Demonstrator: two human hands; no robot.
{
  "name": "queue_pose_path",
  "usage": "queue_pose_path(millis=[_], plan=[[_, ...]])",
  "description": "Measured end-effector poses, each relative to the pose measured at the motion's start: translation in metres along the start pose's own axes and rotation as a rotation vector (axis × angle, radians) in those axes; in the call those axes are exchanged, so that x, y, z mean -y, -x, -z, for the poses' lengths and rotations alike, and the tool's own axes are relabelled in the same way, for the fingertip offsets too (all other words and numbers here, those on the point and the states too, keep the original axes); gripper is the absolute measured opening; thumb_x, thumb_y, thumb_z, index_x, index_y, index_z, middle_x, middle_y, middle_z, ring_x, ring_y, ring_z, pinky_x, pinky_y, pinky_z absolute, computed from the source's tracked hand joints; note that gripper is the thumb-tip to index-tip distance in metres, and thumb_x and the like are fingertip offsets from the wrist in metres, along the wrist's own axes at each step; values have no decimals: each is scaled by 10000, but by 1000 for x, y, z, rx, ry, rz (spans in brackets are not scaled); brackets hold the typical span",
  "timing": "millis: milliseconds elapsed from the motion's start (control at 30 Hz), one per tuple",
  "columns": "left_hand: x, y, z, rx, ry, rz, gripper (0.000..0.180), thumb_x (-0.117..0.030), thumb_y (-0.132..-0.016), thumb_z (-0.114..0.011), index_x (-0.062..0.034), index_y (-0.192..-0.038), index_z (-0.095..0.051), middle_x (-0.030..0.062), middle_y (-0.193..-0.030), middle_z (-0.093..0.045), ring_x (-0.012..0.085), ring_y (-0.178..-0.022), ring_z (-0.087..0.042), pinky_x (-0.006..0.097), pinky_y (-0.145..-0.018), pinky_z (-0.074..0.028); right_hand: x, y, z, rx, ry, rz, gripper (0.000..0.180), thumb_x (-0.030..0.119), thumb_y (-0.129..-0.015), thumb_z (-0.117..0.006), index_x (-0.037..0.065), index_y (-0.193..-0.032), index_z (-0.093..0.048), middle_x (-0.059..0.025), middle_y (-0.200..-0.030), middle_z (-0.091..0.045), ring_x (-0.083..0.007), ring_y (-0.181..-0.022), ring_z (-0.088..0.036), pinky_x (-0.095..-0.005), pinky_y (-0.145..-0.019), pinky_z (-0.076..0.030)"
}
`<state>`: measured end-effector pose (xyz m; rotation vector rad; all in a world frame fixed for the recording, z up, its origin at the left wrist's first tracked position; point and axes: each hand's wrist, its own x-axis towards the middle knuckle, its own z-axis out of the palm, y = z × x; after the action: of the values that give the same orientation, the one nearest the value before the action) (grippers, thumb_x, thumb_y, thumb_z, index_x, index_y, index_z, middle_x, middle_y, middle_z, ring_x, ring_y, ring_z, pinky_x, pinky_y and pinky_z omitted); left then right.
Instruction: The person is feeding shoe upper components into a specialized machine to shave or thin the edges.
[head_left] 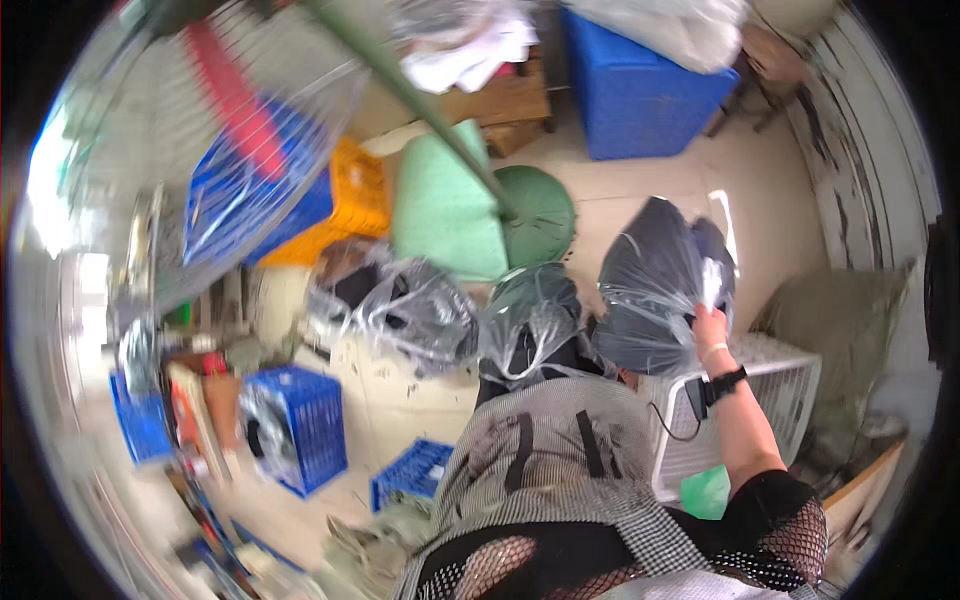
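Observation:
My right hand is closed round the gathered neck of a clear plastic bag full of dark, cloth-like contents. A black strap device with a thin cable sits on that wrist. To the left of it a second clear bag with dark contents stands on the floor in front of me. Further left lies another clear bag, holding dark and brown contents. Below my right forearm is a white plastic crate with a green piece inside. My left hand does not show.
A green pole rises from a round green base beside a pale green panel. Blue bins, an orange crate and blue crates stand around. A stuffed greenish sack leans by the right wall.

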<state>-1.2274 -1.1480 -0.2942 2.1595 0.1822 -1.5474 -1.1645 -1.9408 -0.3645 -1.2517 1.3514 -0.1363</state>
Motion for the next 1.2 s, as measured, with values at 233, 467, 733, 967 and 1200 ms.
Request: queue_pose_path(millis=[233,467,733,967,1200], plan=[[56,85,-222,-135,375,20,186,-252,-895,-599,-82,-916,-674,29,-819,-667,124,-817,-616,273,-757,-486,62,148,8,209,246,76,236,220,-850,-575,48,-692,-542,22,-532,-428,-88,-415,-388,-301,-386,-264],[-28,99,-135,-150,944,223,178,-242,-923,-599,-79,-978,-642,42,-842,-668,116,-721,-625,247,-641,-501,41,241,-62,329,415,130,256,235,-877,-581,110,-689,-461,44,-497,-385,-80,-371,-352,-277,-342,-237],[67,65,-24,-197,1242,166,171,-221,-914,-582,-65,-940,-647,48,-841,-674,142,-722,-641,261,-649,-503,13,357,-174,263,836,304,319,218,-845,-568,-44,-666,-545,-66,-496,-476,-176,-387,-466,-350,-371,-344],[90,60,28,-163,1197,62,197,-260,-922,-584,-72,-957,-631,28,-841,-670,124,-777,-643,258,-715,-502,6,433,-239,567,997,393,305,301,-869,-624,25,-746,-577,-65,-545,-534,-179,-457,-508,-354,-444,-374],[124,54,40,-382,1278,-82,170,-163,-909,-598,-2,-956,-630,66,-826,-666,151,-720,-644,279,-673,-525,33,510,-350,932,1187,706,332,299,-881,-572,-11,-992,-615,-229,-823,-643,-380,-791,-624,-413,-729,-471]])
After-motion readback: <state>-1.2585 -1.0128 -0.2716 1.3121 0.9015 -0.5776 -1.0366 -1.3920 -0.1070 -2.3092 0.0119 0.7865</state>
